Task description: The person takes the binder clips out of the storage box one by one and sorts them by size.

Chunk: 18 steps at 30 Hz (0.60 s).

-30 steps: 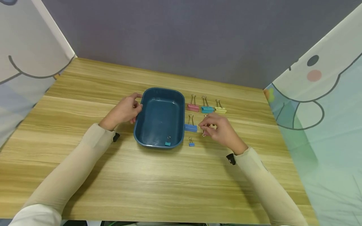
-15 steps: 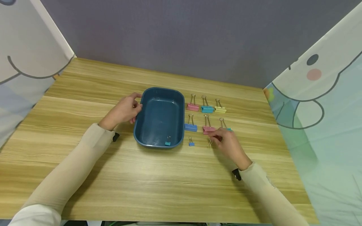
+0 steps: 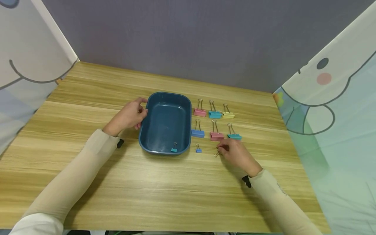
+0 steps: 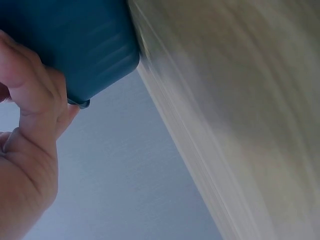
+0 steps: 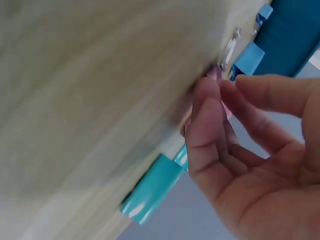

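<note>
Comparing this moment with a second ago, the right hand [image 3: 238,156] has drawn back toward the person, off the middle row of binder clips and down to the near part of the bench [image 3: 176,189]. That retreat uncovers the pink clip [image 3: 216,135] and the teal clip [image 3: 234,136], which the hand hid a second ago; both now lie flat beside the blue clip [image 3: 198,133]. The grip of the right hand is together on a small clip [image 3: 217,153], pinched by its wire handle between thumb and fingertips [image 5: 212,107] just above the wood; its body is too small and blurred to tell a colour. My reading is that a small clip is being picked out while the larger ones are left lying.

The left hand [image 3: 129,115] has not shifted: its fingers curl round the left rim of the blue tray [image 3: 148,130], holding it in place. One small blue clip [image 3: 174,149] lies inside the tray near its front wall.

Around these, a far row of three clips, pink [image 3: 200,112], cyan [image 3: 215,114] and yellow [image 3: 228,114], lies well apart from the hand. Another small blue clip [image 3: 198,149] lies between the right hand and the tray, alongside the tray's low wall.
</note>
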Each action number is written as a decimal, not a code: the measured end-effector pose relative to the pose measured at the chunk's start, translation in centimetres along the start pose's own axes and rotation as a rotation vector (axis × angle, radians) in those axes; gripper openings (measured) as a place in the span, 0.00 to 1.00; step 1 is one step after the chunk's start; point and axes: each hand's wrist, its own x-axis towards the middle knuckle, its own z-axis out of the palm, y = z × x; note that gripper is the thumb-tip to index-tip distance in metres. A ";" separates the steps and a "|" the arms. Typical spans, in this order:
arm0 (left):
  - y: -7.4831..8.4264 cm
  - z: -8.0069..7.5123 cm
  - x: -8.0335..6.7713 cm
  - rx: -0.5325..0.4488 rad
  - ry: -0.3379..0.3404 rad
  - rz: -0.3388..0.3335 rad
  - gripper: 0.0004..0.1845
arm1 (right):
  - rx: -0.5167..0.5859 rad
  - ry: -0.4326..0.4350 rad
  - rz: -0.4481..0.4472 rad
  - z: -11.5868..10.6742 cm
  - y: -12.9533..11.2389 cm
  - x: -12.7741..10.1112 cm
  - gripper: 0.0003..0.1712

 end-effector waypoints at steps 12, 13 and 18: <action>-0.1 0.1 0.0 0.008 0.009 -0.003 0.25 | 0.054 -0.163 -0.331 -1.0 1.7 0.3 0.19; -0.1 0.1 0.0 0.007 0.008 -0.001 0.25 | 0.058 -0.172 -0.331 -1.0 1.8 0.3 0.19; -0.1 0.1 0.1 -0.003 0.006 0.002 0.25 | 0.046 -0.156 -0.316 -0.8 2.0 0.2 0.14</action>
